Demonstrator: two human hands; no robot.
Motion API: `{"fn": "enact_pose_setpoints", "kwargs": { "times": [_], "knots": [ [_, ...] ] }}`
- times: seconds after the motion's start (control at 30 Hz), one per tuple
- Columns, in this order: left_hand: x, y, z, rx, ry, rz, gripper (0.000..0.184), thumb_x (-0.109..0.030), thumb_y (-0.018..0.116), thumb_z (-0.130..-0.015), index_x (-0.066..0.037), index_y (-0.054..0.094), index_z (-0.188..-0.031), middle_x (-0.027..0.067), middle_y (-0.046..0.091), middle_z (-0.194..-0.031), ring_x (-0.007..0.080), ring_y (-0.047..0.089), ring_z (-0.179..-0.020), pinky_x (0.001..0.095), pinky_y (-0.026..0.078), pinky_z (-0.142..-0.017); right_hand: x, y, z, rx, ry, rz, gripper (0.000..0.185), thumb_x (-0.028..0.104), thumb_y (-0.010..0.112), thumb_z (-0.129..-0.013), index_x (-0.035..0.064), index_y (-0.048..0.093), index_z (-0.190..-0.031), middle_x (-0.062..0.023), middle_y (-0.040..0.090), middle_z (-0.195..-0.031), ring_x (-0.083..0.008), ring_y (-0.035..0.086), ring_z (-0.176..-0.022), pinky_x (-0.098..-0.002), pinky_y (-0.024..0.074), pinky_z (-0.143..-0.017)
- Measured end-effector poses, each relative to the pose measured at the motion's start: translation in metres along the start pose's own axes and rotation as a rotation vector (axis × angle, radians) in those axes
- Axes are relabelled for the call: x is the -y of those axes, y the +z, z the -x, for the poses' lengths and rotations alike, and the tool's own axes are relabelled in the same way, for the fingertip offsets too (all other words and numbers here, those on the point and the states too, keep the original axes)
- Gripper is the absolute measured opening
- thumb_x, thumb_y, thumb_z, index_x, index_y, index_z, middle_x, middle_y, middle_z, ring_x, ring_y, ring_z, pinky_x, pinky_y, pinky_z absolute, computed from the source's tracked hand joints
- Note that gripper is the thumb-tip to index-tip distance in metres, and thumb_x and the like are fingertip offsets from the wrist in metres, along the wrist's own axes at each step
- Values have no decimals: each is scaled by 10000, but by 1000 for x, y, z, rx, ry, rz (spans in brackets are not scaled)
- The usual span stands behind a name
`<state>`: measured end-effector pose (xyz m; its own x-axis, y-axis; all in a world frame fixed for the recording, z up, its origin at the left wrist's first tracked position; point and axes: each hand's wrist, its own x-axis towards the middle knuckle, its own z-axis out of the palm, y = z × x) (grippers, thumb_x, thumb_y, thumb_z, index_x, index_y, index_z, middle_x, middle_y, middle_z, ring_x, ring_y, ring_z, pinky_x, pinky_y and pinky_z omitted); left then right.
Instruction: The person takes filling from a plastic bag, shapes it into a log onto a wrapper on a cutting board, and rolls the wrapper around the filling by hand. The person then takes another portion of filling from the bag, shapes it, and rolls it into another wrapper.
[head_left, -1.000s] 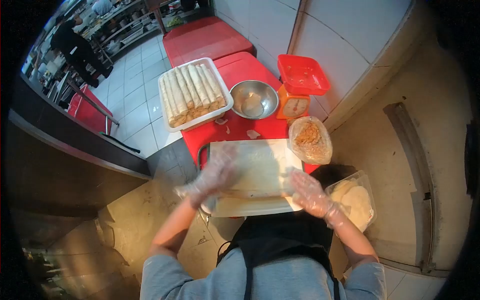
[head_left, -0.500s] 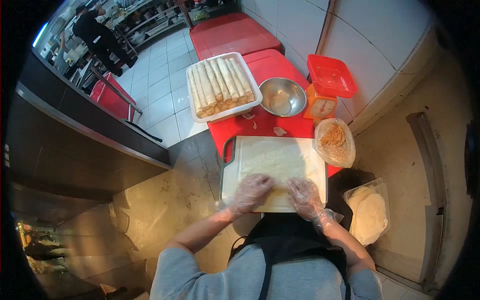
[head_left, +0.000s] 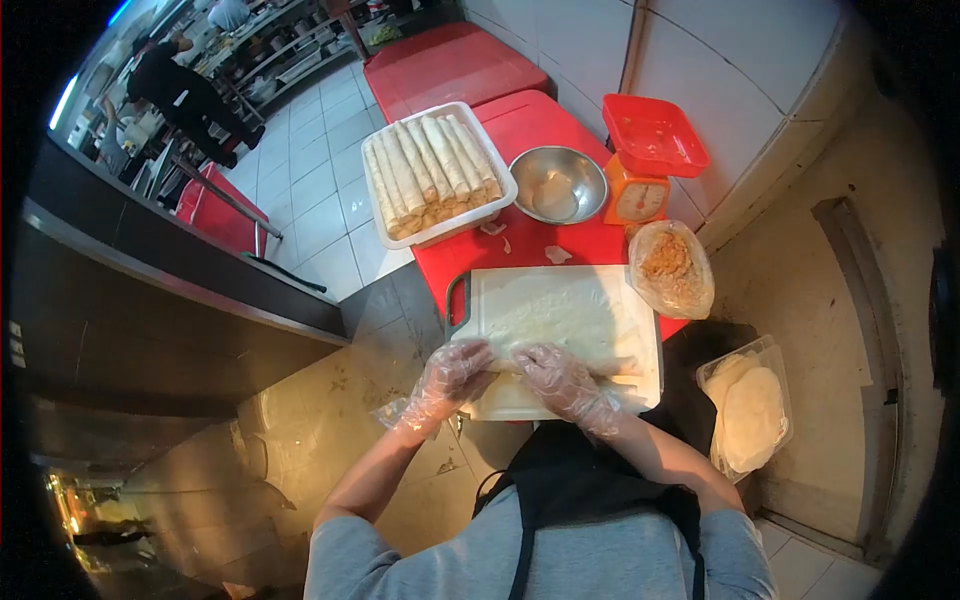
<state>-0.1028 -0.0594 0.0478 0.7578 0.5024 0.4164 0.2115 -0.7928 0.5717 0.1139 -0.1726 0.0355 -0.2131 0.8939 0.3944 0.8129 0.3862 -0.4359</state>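
A pale, thin wrapper sheet (head_left: 550,308) lies spread on the white cutting board (head_left: 645,375), whose dark handle is at the left. At the board's near left, my left hand (head_left: 456,378) wears a clear plastic glove, its fingers curled at the wrapper's near edge. Beside it my right hand (head_left: 562,382), gloved the same way, also has its fingers bent down on that near edge. What lies under the fingertips is mostly hidden. Beyond the board, a white tub (head_left: 378,190) holds stacked rolls (head_left: 430,165).
A steel bowl (head_left: 558,185) and an orange scale (head_left: 637,198) with a red pan stand on the red table (head_left: 465,270). A bag of orange-brown filling (head_left: 668,265) sits at the board's right corner. Round wrappers (head_left: 745,410) fill a clear container, lower right. A person (head_left: 185,90) stands far left.
Both hands have moved left along the near edge of the board, the right one more inward toward the left. The view has shifted slightly.
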Motion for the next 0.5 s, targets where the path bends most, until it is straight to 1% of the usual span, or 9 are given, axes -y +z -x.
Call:
{"fn": "enact_pose_setpoints", "kwargs": {
  "times": [0.03, 0.13, 0.23, 0.27, 0.3, 0.33, 0.4, 0.43, 0.5],
  "knots": [
    [-11, -1, -5, -19, -34, -23, 442, -77, 804, -765, -61, 643, -1177, 170, 661, -1172, 348, 660, -1031, 428, 555, -856, -1, -6, 7, -30, 27, 31, 351, 104, 630, -804, 18, 642, -1144, -148, 652, -1126, -324, 625, -1039, -434, 523, -876],
    [-43, 13, -16, -1, 126, -161, 439, -96, 757, -809, -66, 615, -1223, 189, 619, -1239, 356, 629, -1101, 426, 549, -886, -13, -37, 39, -100, 77, 109, 332, 72, 643, -784, 39, 668, -1114, -134, 675, -1065, -333, 648, -943, -453, 533, -795],
    [-63, 39, -20, 123, 114, -259, 391, -98, 715, -836, -74, 621, -1214, 173, 642, -1155, 354, 646, -1037, 427, 553, -851, -26, -54, 64, -127, 61, 110, 330, 51, 667, -761, 57, 691, -1089, -122, 694, -988, -340, 659, -839, -462, 528, -722],
    [-54, 48, -27, 208, 25, -122, 348, -102, 706, -841, -65, 640, -1181, 150, 653, -1089, 340, 655, -977, 432, 550, -818, -29, -55, 68, -126, 55, 90, 333, 48, 677, -753, 62, 696, -1085, -121, 698, -969, -341, 659, -811, -464, 525, -704],
    [-53, 51, -26, 194, 51, -122, 333, -97, 706, -838, -58, 646, -1164, 147, 654, -1070, 337, 654, -955, 434, 546, -805, -33, -56, 72, -127, 50, 72, 336, 46, 687, -745, 67, 701, -1080, -120, 701, -949, -343, 660, -783, -466, 522, -687],
    [-51, 50, -23, 180, 77, -123, 319, -91, 706, -835, -51, 652, -1147, 143, 655, -1051, 334, 653, -933, 436, 542, -791, -37, -55, 76, -85, 53, 88, 341, 47, 695, -744, 80, 704, -1083, -122, 691, -931, -333, 659, -788, -456, 520, -684],
    [-48, 45, -24, 166, 117, -113, 285, -90, 726, -819, -34, 668, -1092, 147, 655, -1015, 336, 648, -903, 429, 532, -767, -44, -53, 79, -102, 55, 118, 339, 54, 695, -744, 84, 704, -1081, -119, 681, -916, -331, 658, -808, -457, 516, -701],
    [-51, 44, -27, 172, 84, -131, 296, -92, 732, -816, -37, 666, -1099, 149, 653, -1023, 340, 646, -903, 429, 531, -765, -45, -53, 77, -112, 52, 129, 337, 57, 695, -744, 86, 705, -1080, -118, 676, -908, -329, 657, -818, -458, 514, -709],
    [-59, 39, -29, 193, 14, -172, 319, -95, 744, -810, -44, 662, -1114, 153, 649, -1038, 347, 643, -904, 430, 528, -759, -44, -61, 69, -40, 94, 184, 310, 66, 662, -771, 82, 700, -1078, -116, 667, -921, -313, 654, -866, -454, 516, -752]
  ]
}}
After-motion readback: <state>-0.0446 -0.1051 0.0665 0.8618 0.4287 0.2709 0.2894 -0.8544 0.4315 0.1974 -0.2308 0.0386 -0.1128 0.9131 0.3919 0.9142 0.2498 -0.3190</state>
